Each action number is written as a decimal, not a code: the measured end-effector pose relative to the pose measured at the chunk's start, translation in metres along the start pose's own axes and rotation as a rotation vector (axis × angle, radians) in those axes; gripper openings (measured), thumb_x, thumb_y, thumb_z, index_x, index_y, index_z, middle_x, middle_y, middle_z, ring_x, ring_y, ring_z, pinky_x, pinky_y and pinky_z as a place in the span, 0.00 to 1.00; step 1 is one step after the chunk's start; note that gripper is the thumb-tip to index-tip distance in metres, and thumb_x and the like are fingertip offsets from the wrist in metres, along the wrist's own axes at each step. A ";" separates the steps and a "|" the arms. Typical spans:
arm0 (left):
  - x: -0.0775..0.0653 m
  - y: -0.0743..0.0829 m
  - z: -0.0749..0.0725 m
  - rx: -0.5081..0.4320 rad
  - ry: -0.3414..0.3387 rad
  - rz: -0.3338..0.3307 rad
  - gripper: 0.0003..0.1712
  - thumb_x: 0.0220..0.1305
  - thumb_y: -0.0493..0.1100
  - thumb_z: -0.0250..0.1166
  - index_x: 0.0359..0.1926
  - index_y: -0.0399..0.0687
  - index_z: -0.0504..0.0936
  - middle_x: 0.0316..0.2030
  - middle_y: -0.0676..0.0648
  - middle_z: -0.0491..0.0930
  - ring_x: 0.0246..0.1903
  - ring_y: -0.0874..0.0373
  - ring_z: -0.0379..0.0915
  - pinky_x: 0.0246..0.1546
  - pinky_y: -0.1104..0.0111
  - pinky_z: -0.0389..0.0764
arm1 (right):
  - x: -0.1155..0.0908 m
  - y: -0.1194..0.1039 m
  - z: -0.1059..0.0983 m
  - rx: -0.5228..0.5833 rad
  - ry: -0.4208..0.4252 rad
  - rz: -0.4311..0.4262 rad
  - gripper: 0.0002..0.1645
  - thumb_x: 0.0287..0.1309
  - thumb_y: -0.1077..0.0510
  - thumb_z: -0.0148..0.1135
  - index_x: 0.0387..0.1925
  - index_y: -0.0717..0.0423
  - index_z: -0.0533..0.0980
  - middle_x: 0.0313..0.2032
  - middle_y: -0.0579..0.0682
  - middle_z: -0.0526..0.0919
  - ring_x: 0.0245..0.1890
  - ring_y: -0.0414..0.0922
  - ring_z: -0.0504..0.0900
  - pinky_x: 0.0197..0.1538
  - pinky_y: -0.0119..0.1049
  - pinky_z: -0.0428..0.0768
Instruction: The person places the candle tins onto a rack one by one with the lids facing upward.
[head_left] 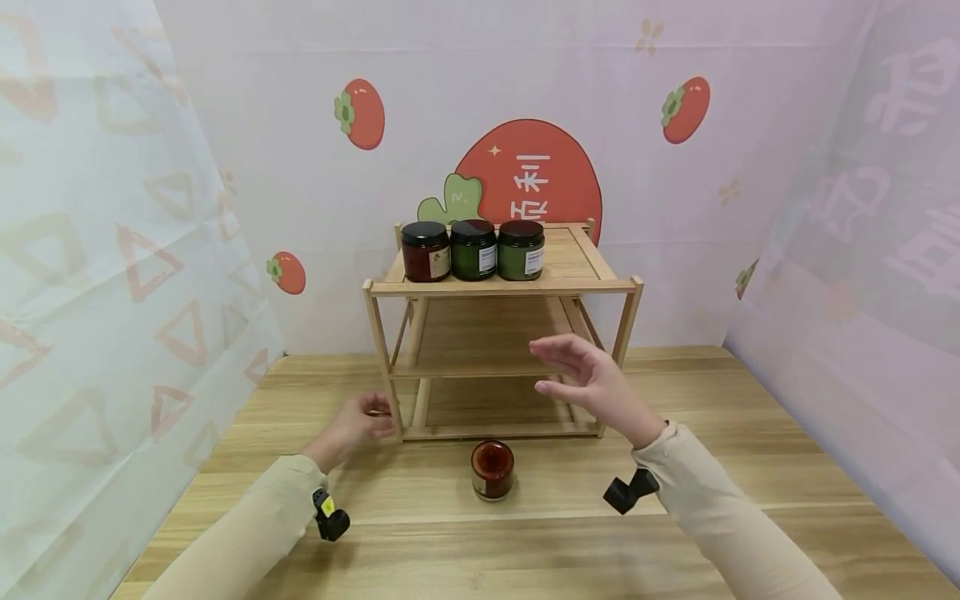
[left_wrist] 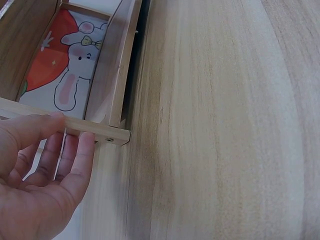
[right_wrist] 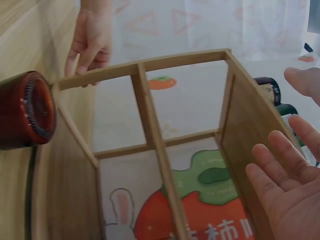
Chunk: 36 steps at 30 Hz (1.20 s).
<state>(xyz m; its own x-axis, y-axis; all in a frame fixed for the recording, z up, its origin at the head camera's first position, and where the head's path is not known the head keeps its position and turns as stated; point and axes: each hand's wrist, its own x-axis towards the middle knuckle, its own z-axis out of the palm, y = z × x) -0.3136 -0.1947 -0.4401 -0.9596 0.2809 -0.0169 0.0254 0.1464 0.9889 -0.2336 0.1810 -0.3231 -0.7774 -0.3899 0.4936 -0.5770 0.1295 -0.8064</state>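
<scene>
A three-tier wooden shelf stands on the table. My left hand pinches its left front post low down; in the left wrist view the thumb and fingers lie on either side of that post. My right hand is raised in front of the shelf's right side, fingers spread from the thumb, holding nothing. In front of the bottom tier, a dark red glass jar stands on the table, no black lid showing on its upper end. In the right wrist view this jar appears at the left edge.
On the top tier, towards the left, stand a black-lidded dark red jar and two green jars with white labels. The two lower tiers show bare boards. Printed cloth hangs behind and at both sides of the table.
</scene>
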 end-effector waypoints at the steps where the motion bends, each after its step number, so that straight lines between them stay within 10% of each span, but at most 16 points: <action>1: 0.000 0.000 0.000 0.001 -0.001 0.000 0.16 0.59 0.23 0.59 0.49 0.27 0.69 0.42 0.42 0.74 0.39 0.57 0.74 0.44 0.67 0.86 | -0.001 0.002 0.002 0.000 -0.009 0.010 0.29 0.54 0.68 0.68 0.56 0.67 0.69 0.59 0.66 0.72 0.61 0.45 0.75 0.63 0.34 0.75; 7: 0.000 0.000 0.000 -0.009 -0.001 -0.004 0.16 0.59 0.23 0.59 0.48 0.27 0.69 0.42 0.42 0.74 0.39 0.57 0.74 0.45 0.67 0.86 | -0.007 0.016 0.015 -0.020 -0.057 0.066 0.29 0.53 0.63 0.70 0.56 0.65 0.70 0.59 0.66 0.73 0.62 0.58 0.72 0.64 0.32 0.74; 24: 0.002 -0.003 -0.002 0.000 0.001 -0.006 0.15 0.59 0.24 0.60 0.48 0.30 0.70 0.42 0.43 0.75 0.39 0.58 0.77 0.46 0.64 0.85 | -0.022 0.056 0.046 -0.092 -0.177 0.261 0.28 0.53 0.53 0.72 0.55 0.53 0.74 0.56 0.53 0.78 0.59 0.52 0.76 0.61 0.46 0.77; 36: 0.002 -0.002 -0.001 -0.002 0.005 -0.003 0.17 0.59 0.23 0.58 0.50 0.26 0.68 0.42 0.42 0.74 0.39 0.58 0.76 0.44 0.66 0.86 | -0.029 0.083 0.056 -0.080 -0.252 0.324 0.36 0.49 0.54 0.75 0.57 0.63 0.71 0.58 0.63 0.75 0.60 0.62 0.72 0.65 0.58 0.71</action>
<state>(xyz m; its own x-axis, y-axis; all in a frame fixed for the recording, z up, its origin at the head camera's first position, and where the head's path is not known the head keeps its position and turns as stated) -0.3158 -0.1952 -0.4424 -0.9612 0.2753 -0.0189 0.0221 0.1452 0.9892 -0.2452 0.1517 -0.4224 -0.8420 -0.5271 0.1154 -0.3380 0.3486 -0.8742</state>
